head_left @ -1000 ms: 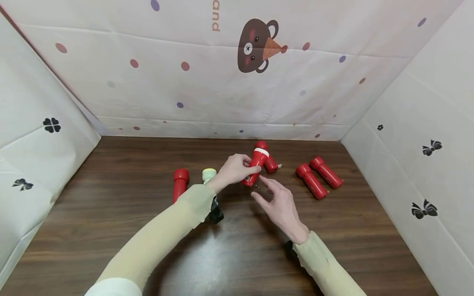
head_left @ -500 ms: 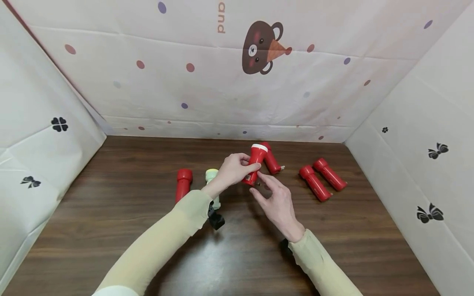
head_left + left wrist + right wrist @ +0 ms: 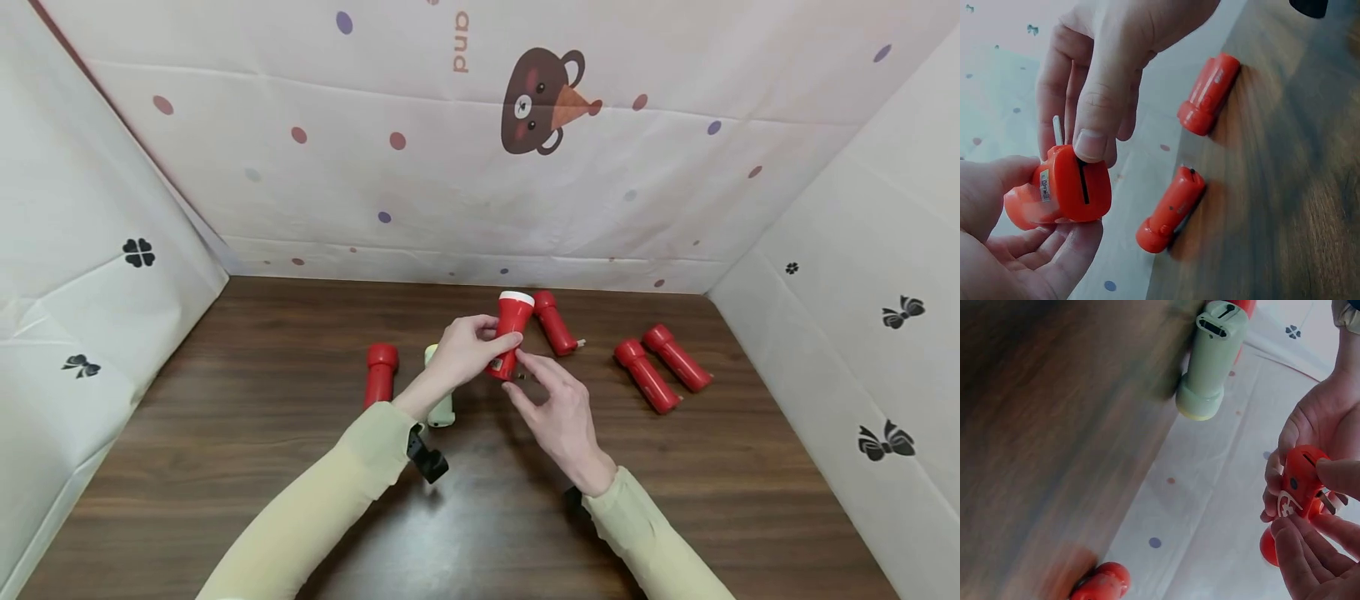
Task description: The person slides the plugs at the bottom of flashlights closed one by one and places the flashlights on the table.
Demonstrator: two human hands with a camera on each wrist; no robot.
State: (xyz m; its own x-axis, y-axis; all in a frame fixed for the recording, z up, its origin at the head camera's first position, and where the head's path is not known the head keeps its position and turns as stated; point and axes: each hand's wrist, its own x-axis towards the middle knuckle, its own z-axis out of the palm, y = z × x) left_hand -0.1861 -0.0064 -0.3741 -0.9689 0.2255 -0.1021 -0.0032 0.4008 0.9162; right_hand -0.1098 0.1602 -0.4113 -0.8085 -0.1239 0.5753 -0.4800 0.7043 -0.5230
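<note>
Nearest, two pale sleeves, the left one [image 3: 307, 517] and the right one [image 3: 652, 533], reach in over the dark wooden table [image 3: 750, 492], with a black device [image 3: 427, 457] strapped at the left wrist. The right hand [image 3: 557, 407] has its thumb [image 3: 1092, 145] on the slotted end of the red flashlight with a white rim [image 3: 512, 318] and its other fingers against the body, pinching it beside a thin metal prong [image 3: 1058, 130]. The left hand [image 3: 465, 350] is clamped round the same flashlight, which is raised in front of the person, white rim up and slightly tilted.

To the left, a pale green flashlight [image 3: 441, 412] lies on the table, partly blocked from the head view by the left hand and wrist. Beside it, the left red flashlight [image 3: 381, 371] has its near end covered by the sleeve. On the right, two more lie slantwise, nearly parallel: a nearer red one [image 3: 647, 377] and a farther red one [image 3: 679, 358]. Just behind the raised flashlight rests the rear red flashlight [image 3: 555, 323]. Beyond the table's far edge hangs a dotted white sheet [image 3: 450, 183] printed with a brown bear [image 3: 531, 102].
</note>
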